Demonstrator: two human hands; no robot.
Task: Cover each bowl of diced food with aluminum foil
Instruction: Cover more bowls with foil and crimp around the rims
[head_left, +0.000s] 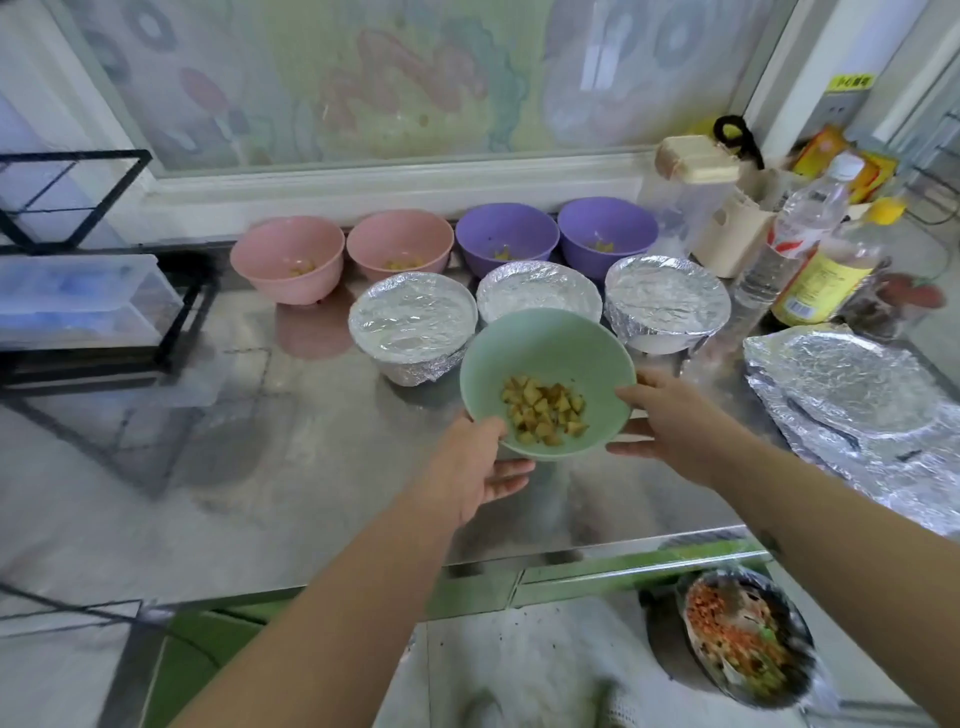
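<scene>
A green bowl (545, 353) with diced food is tilted toward me above the steel counter. My left hand (475, 467) grips its near rim with the thumb on top and fingers beneath. My right hand (670, 415) holds its right side, fingers curled under the rim. Three foil-covered bowls stand behind it: left (413, 322), middle (537, 291), right (667, 299). Further back are two uncovered pink bowls (288, 254) (400, 241) and two uncovered purple bowls (506, 236) (608, 228), each with diced food. Loose aluminum foil sheets (852, 395) lie at the right.
Bottles (826, 270), a beige container (696, 161) and packets crowd the back right corner. A black wire rack with a clear plastic box (83, 296) stands at the left. Below the counter edge, a bin (743, 639) holds food scraps.
</scene>
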